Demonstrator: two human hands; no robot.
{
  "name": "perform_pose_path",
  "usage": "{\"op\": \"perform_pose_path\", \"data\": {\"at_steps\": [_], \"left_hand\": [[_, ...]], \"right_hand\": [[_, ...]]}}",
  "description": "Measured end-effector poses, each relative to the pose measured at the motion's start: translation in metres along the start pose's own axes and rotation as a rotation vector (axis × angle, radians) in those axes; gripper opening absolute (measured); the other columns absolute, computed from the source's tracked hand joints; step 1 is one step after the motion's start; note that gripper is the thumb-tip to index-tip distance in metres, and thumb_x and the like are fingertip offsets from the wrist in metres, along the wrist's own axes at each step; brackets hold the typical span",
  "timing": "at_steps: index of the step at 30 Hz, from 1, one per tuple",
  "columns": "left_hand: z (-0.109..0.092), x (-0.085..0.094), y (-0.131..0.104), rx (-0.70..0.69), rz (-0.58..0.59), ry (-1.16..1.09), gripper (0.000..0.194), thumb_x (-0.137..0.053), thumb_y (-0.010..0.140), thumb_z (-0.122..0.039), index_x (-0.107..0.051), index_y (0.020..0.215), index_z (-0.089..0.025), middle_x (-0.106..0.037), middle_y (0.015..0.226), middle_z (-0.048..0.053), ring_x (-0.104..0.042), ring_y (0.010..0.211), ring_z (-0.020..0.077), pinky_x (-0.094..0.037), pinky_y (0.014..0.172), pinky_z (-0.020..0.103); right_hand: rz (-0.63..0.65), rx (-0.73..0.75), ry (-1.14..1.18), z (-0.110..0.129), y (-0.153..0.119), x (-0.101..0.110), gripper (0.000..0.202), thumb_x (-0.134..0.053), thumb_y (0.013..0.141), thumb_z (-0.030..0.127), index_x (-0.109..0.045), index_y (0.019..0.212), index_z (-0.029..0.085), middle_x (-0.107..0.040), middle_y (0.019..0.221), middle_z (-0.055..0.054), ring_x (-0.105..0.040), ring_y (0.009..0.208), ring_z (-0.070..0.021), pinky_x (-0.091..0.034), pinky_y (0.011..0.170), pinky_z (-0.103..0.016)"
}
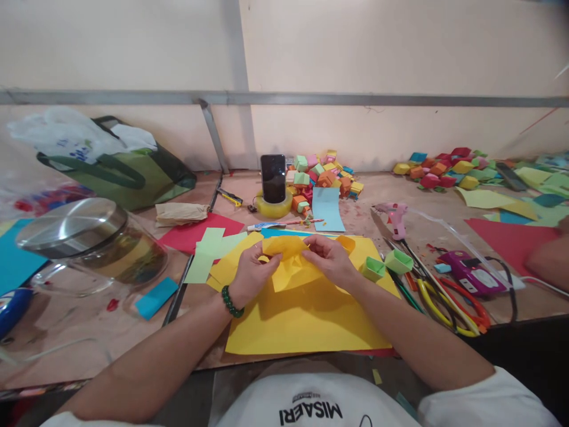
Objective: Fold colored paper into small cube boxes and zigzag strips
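Between my two hands is a piece of yellow paper [287, 270], bent and partly folded. My left hand [256, 268] pinches its left side between thumb and fingers; a green bead bracelet circles that wrist. On the right side, my right hand [329, 261] grips the same paper, thumb toward me. Beneath both hands lies a large yellow sheet [306, 326]. Just right of my right hand stand two small light-green folded paper boxes, one [373, 268] nearer and another [399, 261] beside it. A pale green cross-shaped cutout [207, 255] lies left of my left hand.
A phone [273, 178] stands in a yellow tape roll [273, 206] near piled paper cubes [326, 178]. Scissors [444, 302], a pink glue gun [395, 220] and a purple device [473, 274] lie right. At left are a glass teapot [133, 249] and green bag [128, 172]. Another person's hand [549, 261] shows far right.
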State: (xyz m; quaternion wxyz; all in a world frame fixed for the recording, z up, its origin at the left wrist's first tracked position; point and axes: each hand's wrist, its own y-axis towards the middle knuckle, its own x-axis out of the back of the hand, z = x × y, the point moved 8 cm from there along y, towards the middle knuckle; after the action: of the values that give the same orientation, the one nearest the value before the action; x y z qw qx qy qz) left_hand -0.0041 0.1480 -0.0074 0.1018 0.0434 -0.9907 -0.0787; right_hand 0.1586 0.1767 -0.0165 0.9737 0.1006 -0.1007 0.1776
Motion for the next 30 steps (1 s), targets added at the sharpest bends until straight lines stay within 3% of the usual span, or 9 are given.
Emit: {"op": "perform_pose_path", "data": {"at_steps": [8, 13, 18, 23, 30], "left_hand": [[-0.008, -0.006, -0.004, -0.100, 0.071, 0.042, 0.019, -0.060, 0.073, -0.033, -0.070, 0.076, -0.016, -0.067, 0.079, 0.004, -0.063, 0.075, 0.0175, -0.051, 0.063, 0.025], [-0.010, -0.008, -0.005, -0.117, 0.079, 0.034, 0.019, -0.059, 0.073, -0.032, -0.069, 0.077, -0.017, -0.068, 0.085, 0.005, -0.062, 0.076, 0.0174, -0.050, 0.061, 0.024], [-0.011, -0.005, -0.003, -0.150, 0.053, 0.144, 0.016, -0.055, 0.075, -0.029, -0.065, 0.069, -0.017, -0.065, 0.073, 0.003, -0.059, 0.070, 0.0157, -0.048, 0.062, 0.024], [-0.013, -0.011, -0.005, -0.206, 0.094, 0.299, 0.018, -0.050, 0.074, -0.022, -0.054, 0.057, -0.018, -0.056, 0.064, 0.000, -0.052, 0.063, 0.0129, -0.041, 0.057, 0.022], [-0.009, -0.025, -0.012, -0.221, 0.184, 0.456, 0.020, -0.053, 0.072, -0.016, -0.045, 0.054, -0.018, -0.048, 0.060, -0.001, -0.046, 0.058, 0.0109, -0.036, 0.053, 0.022]], "right_hand": [[-0.021, 0.214, -0.247, 0.023, -0.008, -0.005, 0.013, -0.053, 0.079, 0.025, -0.064, 0.082, 0.019, -0.063, 0.075, -0.002, -0.052, 0.059, -0.0110, -0.042, 0.053, -0.023], [-0.080, 0.185, -0.255, 0.024, -0.011, -0.001, 0.010, -0.058, 0.077, 0.025, -0.058, 0.085, 0.020, -0.051, 0.058, 0.005, -0.043, 0.049, -0.0088, -0.037, 0.047, -0.022], [-0.064, 0.266, -0.135, 0.037, -0.012, 0.001, 0.011, -0.060, 0.080, 0.027, -0.061, 0.074, 0.019, -0.062, 0.070, -0.001, -0.052, 0.055, -0.0095, -0.044, 0.051, -0.022], [-0.022, 0.331, -0.213, 0.045, -0.014, -0.004, 0.011, -0.062, 0.081, 0.027, -0.067, 0.076, 0.019, -0.061, 0.066, -0.001, -0.053, 0.055, -0.0100, -0.045, 0.052, -0.023], [0.031, 0.254, -0.382, 0.032, -0.015, -0.017, 0.007, -0.060, 0.080, 0.024, -0.063, 0.085, 0.020, -0.060, 0.066, 0.000, -0.053, 0.056, -0.0105, -0.046, 0.055, -0.023]]}}
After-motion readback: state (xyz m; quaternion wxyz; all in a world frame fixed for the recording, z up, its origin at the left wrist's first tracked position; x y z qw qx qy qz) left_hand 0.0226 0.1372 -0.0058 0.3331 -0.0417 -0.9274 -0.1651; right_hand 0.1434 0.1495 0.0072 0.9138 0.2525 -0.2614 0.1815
